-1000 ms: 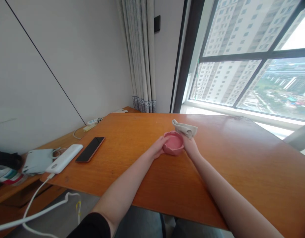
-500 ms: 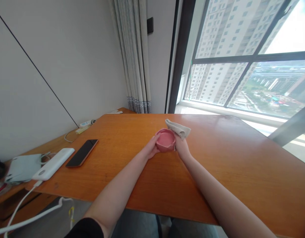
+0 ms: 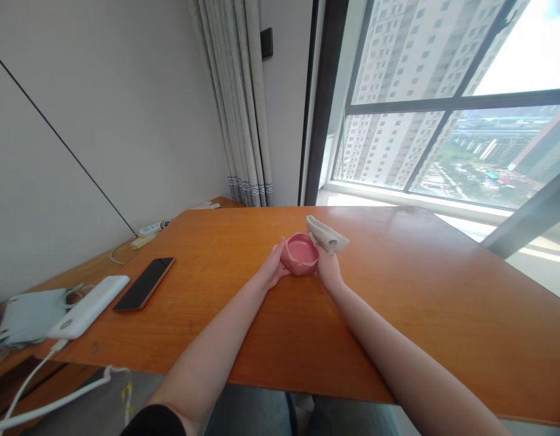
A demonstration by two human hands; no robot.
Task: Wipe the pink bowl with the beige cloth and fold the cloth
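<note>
A small pink bowl (image 3: 300, 266) with a wavy rim is held between my two hands over the middle of the wooden table. My left hand (image 3: 274, 264) is closed on its left side, thumb near the rim. On the opposite side, my right hand (image 3: 327, 265) grips a folded pale grey cloth (image 3: 326, 235) and also touches the bowl. The cloth sticks out beyond the fingers, behind and to the right of the bowl. Most of my right fingers are hidden behind the bowl and cloth.
A dark-screened phone (image 3: 144, 284) lies on the table (image 3: 398, 315) at the left. Beside it is a white power bank (image 3: 89, 307) with a white cable (image 3: 32, 378) hanging over the edge. A power strip (image 3: 153, 228) sits by the wall; a large window (image 3: 425, 115) stands behind.
The whole view has shifted slightly. Both hands still hold the bowl, and it looks slightly turned. My left fingers have moved a little up along its side. The cloth stays in my right hand.
</note>
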